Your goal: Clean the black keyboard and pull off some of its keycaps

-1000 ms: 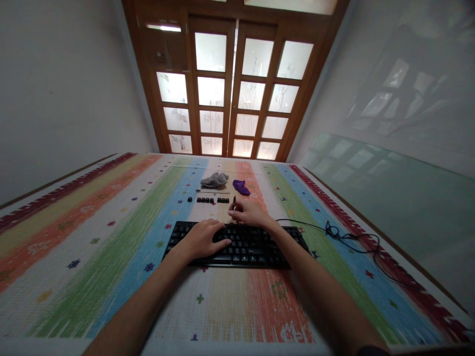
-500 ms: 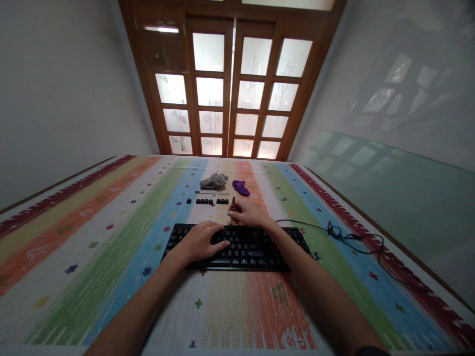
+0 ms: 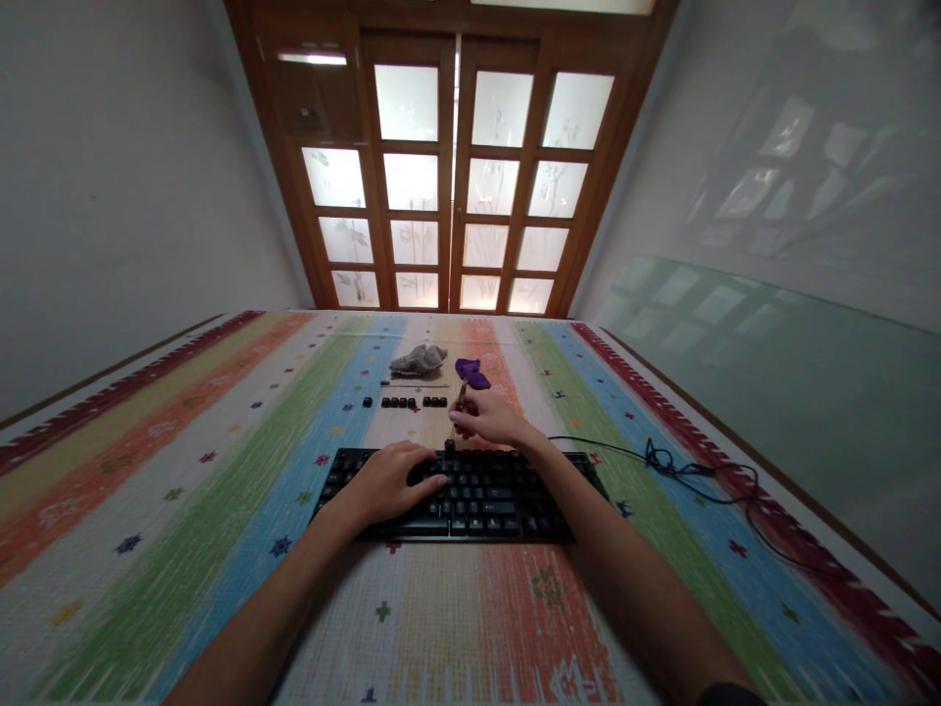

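A black keyboard (image 3: 491,508) lies across the striped cloth in front of me. My left hand (image 3: 389,482) rests on its left half, fingers laid out and thumb spread. Over the back edge, my right hand (image 3: 489,417) pinches a slim keycap puller (image 3: 462,396) that points down. At its lower end a black keycap (image 3: 449,446) appears raised above the top row of keys; the thin wires are hard to make out. Behind the keyboard, loose black keycaps (image 3: 398,403) sit in a broken row.
Beyond the keycaps lie a thin stick-like tool (image 3: 416,384), a crumpled grey cloth (image 3: 419,361) and a purple cloth (image 3: 470,373). The keyboard's black cable (image 3: 683,471) runs to the right in a tangle. Striped cloth (image 3: 221,490) covers the table.
A black keycap now shows lifted at the keyboard's back edge below my right hand. That hand still grips the puller. My left hand stays on the keys; the view has shifted slightly.
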Available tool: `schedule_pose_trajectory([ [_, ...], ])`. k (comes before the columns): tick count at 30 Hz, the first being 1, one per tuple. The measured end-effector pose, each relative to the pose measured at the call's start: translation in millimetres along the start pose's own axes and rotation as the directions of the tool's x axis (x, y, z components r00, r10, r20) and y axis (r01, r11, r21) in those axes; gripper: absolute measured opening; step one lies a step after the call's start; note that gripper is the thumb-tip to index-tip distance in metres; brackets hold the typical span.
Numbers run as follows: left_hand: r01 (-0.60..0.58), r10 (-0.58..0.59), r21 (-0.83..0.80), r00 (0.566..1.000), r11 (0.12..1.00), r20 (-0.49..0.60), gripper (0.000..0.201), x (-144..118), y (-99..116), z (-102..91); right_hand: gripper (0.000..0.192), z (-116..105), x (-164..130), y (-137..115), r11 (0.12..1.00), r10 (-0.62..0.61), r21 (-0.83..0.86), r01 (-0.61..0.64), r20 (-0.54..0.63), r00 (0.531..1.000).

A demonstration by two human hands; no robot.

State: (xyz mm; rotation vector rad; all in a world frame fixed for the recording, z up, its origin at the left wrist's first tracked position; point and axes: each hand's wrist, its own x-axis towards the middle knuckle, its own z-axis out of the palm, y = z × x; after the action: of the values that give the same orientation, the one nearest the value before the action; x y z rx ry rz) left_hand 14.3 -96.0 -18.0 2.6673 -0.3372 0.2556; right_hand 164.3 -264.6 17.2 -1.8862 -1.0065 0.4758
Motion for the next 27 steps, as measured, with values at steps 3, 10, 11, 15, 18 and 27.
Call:
schedule_pose_trajectory([
  [3,0.042,-0.042,-0.034,0.999,0.999,-0.013,0.041,1,0,-0.8,0.006,-6,-1,-2,0.999,-0.032,0.008,0.032,0.0,0.999],
  [10,0.139,-0.142,-0.331,0.99,0.933,0.015,0.06,9,-2,-10.8,0.009,-11,-8,-12,0.991,-0.134,0.024,0.132,0.063,0.989],
  [11,0.149,-0.157,-0.384,0.988,0.911,0.011,0.063,11,-2,-12.0,0.009,-11,-10,-16,0.988,-0.153,0.018,0.152,0.071,0.986],
  [15,0.157,-0.173,-0.604,0.984,0.782,0.032,0.075,17,0,-14.8,0.01,-12,-17,-31,0.977,-0.201,-0.05,0.207,0.106,0.974],
  [18,0.132,-0.12,-0.732,0.99,0.668,0.069,0.079,20,3,-14.7,0.008,-13,-22,-39,0.969,-0.231,-0.061,0.24,0.128,0.964],
  [27,0.101,-0.101,-0.808,0.994,0.58,0.052,0.07,25,8,-15.3,0.012,-22,-26,-40,0.964,-0.265,0.023,0.266,0.194,0.945],
])
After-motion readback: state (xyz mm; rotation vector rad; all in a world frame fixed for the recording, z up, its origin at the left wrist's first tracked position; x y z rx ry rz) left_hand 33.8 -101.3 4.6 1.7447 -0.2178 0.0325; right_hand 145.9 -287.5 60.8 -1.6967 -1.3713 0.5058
